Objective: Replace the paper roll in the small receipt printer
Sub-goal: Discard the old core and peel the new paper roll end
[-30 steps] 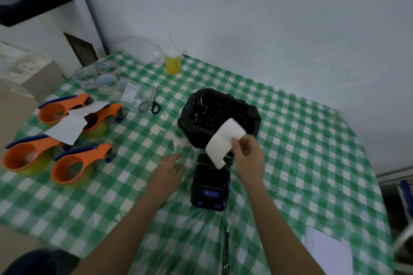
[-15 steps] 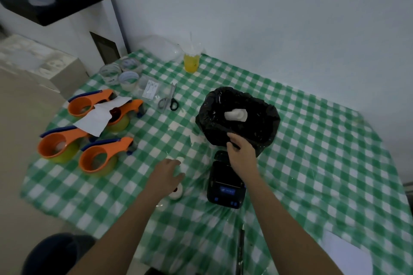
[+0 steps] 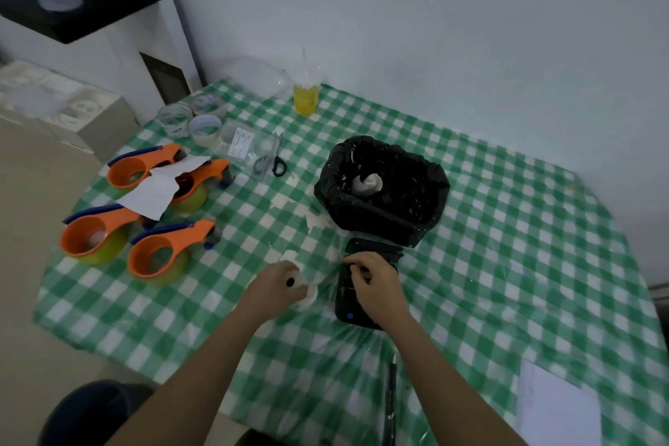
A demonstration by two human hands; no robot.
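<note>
The paper strip I held over the bin point(image 3: 430, 192) 1 second ago now lies crumpled point(image 3: 368, 184) inside it, so the old paper's gone. My right hand point(image 3: 376, 282) drops onto the open printer point(image 3: 356, 304), fingers curled, holding nothing I can see; my left hand point(image 3: 280, 288) clamps the new roll point(image 3: 307, 295) just beside it.

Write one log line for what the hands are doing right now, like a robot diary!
left hand: holds paper roll | right hand: on printer, lid open | bin: crumpled paper inside
</note>
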